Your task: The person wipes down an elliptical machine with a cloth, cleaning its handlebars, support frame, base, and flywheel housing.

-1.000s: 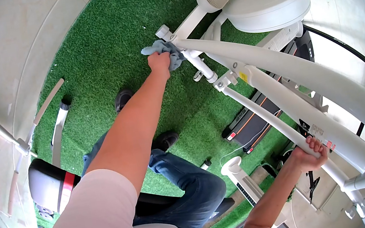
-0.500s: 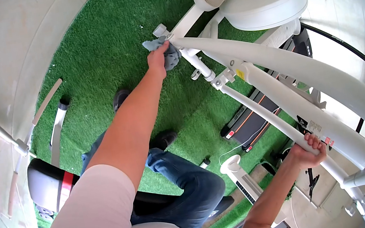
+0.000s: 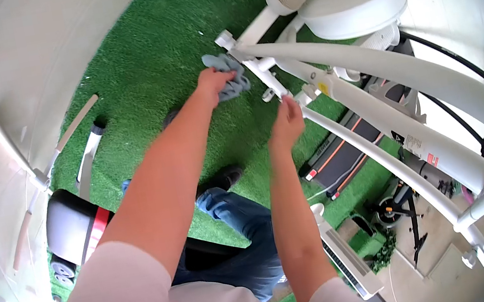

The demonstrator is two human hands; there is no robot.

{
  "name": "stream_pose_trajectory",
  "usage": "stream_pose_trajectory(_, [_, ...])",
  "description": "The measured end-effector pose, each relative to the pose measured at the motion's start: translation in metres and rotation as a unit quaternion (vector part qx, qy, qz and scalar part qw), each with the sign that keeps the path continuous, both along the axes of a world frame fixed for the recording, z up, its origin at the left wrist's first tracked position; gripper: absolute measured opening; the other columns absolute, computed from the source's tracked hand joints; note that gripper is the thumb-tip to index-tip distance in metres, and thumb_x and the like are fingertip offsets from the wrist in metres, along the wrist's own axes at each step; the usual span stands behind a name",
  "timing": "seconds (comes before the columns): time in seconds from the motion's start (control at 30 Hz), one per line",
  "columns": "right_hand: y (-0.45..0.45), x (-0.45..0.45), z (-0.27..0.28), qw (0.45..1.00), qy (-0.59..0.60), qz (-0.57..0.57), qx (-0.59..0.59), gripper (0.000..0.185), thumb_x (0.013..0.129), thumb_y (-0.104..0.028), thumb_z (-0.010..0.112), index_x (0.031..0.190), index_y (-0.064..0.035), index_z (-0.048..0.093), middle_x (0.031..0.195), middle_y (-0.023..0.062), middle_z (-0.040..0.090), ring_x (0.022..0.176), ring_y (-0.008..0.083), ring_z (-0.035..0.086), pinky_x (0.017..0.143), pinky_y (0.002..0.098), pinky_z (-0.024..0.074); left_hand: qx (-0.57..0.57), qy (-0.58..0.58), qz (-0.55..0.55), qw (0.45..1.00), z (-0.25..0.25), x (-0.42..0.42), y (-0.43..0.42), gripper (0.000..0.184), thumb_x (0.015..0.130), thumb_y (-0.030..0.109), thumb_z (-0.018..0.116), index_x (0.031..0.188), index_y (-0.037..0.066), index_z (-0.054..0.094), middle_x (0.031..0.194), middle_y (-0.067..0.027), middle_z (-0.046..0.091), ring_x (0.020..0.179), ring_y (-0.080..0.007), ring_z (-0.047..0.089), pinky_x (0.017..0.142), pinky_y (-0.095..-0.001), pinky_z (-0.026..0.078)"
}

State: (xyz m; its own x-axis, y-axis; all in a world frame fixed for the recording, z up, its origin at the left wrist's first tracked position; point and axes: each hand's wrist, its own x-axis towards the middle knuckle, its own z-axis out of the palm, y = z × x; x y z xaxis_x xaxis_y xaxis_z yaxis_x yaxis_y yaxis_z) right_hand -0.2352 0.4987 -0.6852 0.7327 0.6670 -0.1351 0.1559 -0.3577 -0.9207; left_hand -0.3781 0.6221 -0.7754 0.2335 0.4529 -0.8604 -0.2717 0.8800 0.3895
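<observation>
My left hand (image 3: 217, 83) is closed on a crumpled grey-blue cloth (image 3: 233, 84), beside the end of a white metal frame (image 3: 254, 71). My right hand (image 3: 287, 123) is raised next to the bracket where a slim white bar (image 3: 350, 137) joins the frame. Its fingers are curled together, and whether they touch the bar or hold anything is hidden. Above both hands, a long curved white tube (image 3: 355, 60) of the exercise machine runs down to the right. A thicker white post (image 3: 408, 138) with labels lies alongside it.
A round white housing (image 3: 352, 5) stands at the upper right. A dark treadmill (image 3: 341, 162) lies beyond the bars. At left are a black seat (image 3: 70, 220) and a padded handlebar (image 3: 78, 121). Green turf (image 3: 140, 52) covers the floor, with a white tower unit (image 3: 348, 255) near my right arm.
My right hand has let go of the slim bar's lower part and moved up and left toward the bracket. My left hand with the cloth has come slightly away from the frame's end.
</observation>
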Motion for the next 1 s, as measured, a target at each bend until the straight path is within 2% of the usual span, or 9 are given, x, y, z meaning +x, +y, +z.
stream_pose_trajectory(0.03, [0.025, -0.009, -0.010, 0.999, -0.023, 0.036, -0.009, 0.026, 0.096, -0.012, 0.062, 0.118, 0.0027, 0.065, 0.112, 0.0084, 0.069, 0.105, 0.0151, 0.062, 0.092, 0.0272, 0.0475, 0.000, -0.020, -0.013, 1.000, 0.017, -0.003, -0.003, 0.029, 0.085, 0.010, 0.075, 0.110, 0.000, 0.063, 0.102, -0.0112, 0.070, 0.081, -0.0248, 0.071, 0.070, -0.0381, 0.059])
stream_pose_trajectory(0.27, [0.082, -0.025, -0.046, 0.927, 0.349, 0.086, -0.111, 0.021, 0.093, -0.015, 0.065, 0.111, -0.0045, 0.066, 0.098, 0.0032, 0.068, 0.086, 0.0140, 0.064, 0.074, 0.0293, 0.0491, 0.198, 0.126, -0.087, 0.968, 0.033, -0.015, 0.013, 0.036, 0.078, 0.022, 0.083, 0.101, -0.001, 0.067, 0.095, -0.0096, 0.071, 0.076, -0.0228, 0.068, 0.069, -0.0366, 0.055])
stream_pose_trajectory(0.33, [0.079, -0.018, -0.046, 0.899, 0.392, 0.112, -0.162, 0.019, 0.088, -0.015, 0.069, 0.105, -0.0069, 0.065, 0.094, 0.0024, 0.068, 0.083, 0.0148, 0.063, 0.072, 0.0326, 0.0473, 0.240, 0.270, -0.248, 0.899, 0.027, -0.017, 0.018, 0.036, 0.076, 0.028, 0.084, 0.089, -0.002, 0.069, 0.082, -0.0094, 0.070, 0.073, -0.0189, 0.067, 0.065, -0.0353, 0.053])
stream_pose_trajectory(0.43, [0.075, -0.008, -0.060, 0.858, 0.453, 0.143, -0.194, 0.016, 0.090, -0.017, 0.066, 0.103, -0.0074, 0.064, 0.096, 0.0029, 0.067, 0.085, 0.0160, 0.063, 0.074, 0.0368, 0.0473, 0.304, 0.323, -0.270, 0.855, 0.024, -0.015, 0.015, 0.038, 0.075, 0.032, 0.084, 0.080, -0.002, 0.068, 0.073, -0.0100, 0.067, 0.070, -0.0173, 0.065, 0.062, -0.0354, 0.052])
stream_pose_trajectory(0.53, [0.083, -0.012, -0.066, 0.853, 0.482, 0.037, -0.197, 0.016, 0.091, -0.020, 0.063, 0.103, -0.0094, 0.062, 0.098, 0.0019, 0.066, 0.087, 0.0169, 0.062, 0.076, 0.0402, 0.0469, 0.227, 0.207, -0.212, 0.928, 0.004, -0.012, 0.015, 0.045, 0.073, 0.039, 0.084, 0.081, -0.003, 0.069, 0.075, -0.0129, 0.068, 0.068, -0.0210, 0.066, 0.063, -0.0371, 0.053])
stream_pose_trajectory(0.63, [0.087, -0.016, -0.076, 0.884, 0.416, 0.052, -0.208, 0.019, 0.092, -0.023, 0.060, 0.107, -0.0111, 0.061, 0.100, 0.0003, 0.065, 0.089, 0.0180, 0.061, 0.082, 0.0462, 0.0458, 0.214, 0.201, -0.184, 0.938, -0.011, -0.015, 0.014, 0.048, 0.070, 0.041, 0.082, 0.086, -0.003, 0.071, 0.080, -0.0163, 0.070, 0.073, -0.0260, 0.069, 0.067, -0.0385, 0.054])
stream_pose_trajectory(0.73, [0.095, -0.013, -0.095, 0.861, 0.442, 0.049, -0.246, 0.017, 0.094, -0.024, 0.057, 0.109, -0.0155, 0.057, 0.102, -0.0008, 0.064, 0.095, 0.0207, 0.060, 0.092, 0.0533, 0.0425, 0.201, 0.312, -0.283, 0.884, 0.003, -0.024, 0.017, 0.044, 0.071, 0.039, 0.076, 0.092, 0.000, 0.073, 0.089, -0.0166, 0.072, 0.082, -0.0285, 0.071, 0.073, -0.0396, 0.055])
stream_pose_trajectory(0.9, [0.100, -0.008, -0.139, 0.811, 0.523, -0.046, -0.260, 0.017, 0.093, -0.026, 0.061, 0.103, -0.0128, 0.059, 0.092, -0.0006, 0.063, 0.083, 0.0175, 0.060, 0.090, 0.0469, 0.0454, 0.165, 0.362, -0.314, 0.862, 0.027, -0.028, 0.019, 0.037, 0.073, 0.034, 0.068, 0.095, 0.005, 0.074, 0.096, -0.0159, 0.073, 0.091, -0.0310, 0.071, 0.078, -0.0402, 0.056])
stream_pose_trajectory(1.0, [0.101, -0.010, -0.162, 0.843, 0.495, -0.066, -0.199, 0.010, 0.093, -0.021, 0.063, 0.098, -0.0125, 0.061, 0.079, -0.0021, 0.062, 0.064, 0.0113, 0.058, 0.084, 0.0400, 0.0438, 0.146, 0.375, -0.300, 0.865, 0.028, -0.027, 0.024, 0.036, 0.074, 0.033, 0.066, 0.096, 0.005, 0.074, 0.097, -0.0161, 0.073, 0.093, -0.0325, 0.070, 0.080, -0.0405, 0.056])
